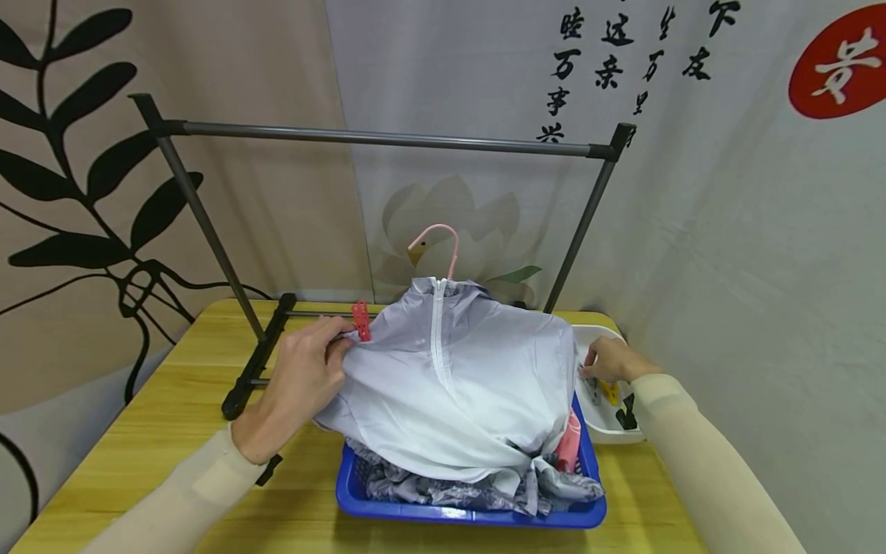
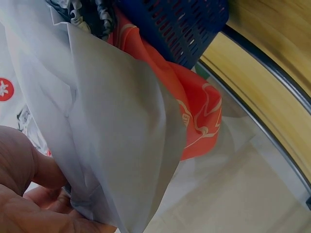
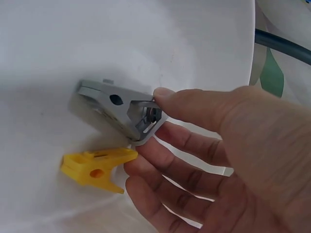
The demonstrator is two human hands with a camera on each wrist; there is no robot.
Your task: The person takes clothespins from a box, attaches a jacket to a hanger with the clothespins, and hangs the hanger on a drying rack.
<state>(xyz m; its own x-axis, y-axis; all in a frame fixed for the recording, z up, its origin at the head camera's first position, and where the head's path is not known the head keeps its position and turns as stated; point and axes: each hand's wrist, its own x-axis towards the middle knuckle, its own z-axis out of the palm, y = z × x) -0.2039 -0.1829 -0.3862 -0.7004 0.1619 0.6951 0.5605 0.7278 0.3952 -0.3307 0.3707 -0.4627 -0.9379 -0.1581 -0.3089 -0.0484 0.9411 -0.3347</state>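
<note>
The shirt [image 1: 494,388] lies over the basket [image 1: 471,518], hanger [image 1: 453,258] in, red peg [image 1: 361,321] at left, none visible right (not yet on the rod [image 1: 388,139]); left hand [image 1: 298,381] pinches its shoulder, right hand [image 1: 614,360] a grey peg [image 3: 104,97] in the tray [image 1: 616,437].

left hand [image 1: 294,385] pinching, right hand [image 1: 614,360] pinching, forearms [image 1: 183,492] stretched forward, apart

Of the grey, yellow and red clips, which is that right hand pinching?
The grey clip, held by the right hand. The yellow clip lies beside it, and the red clip is on the garment near the left hand.
</note>
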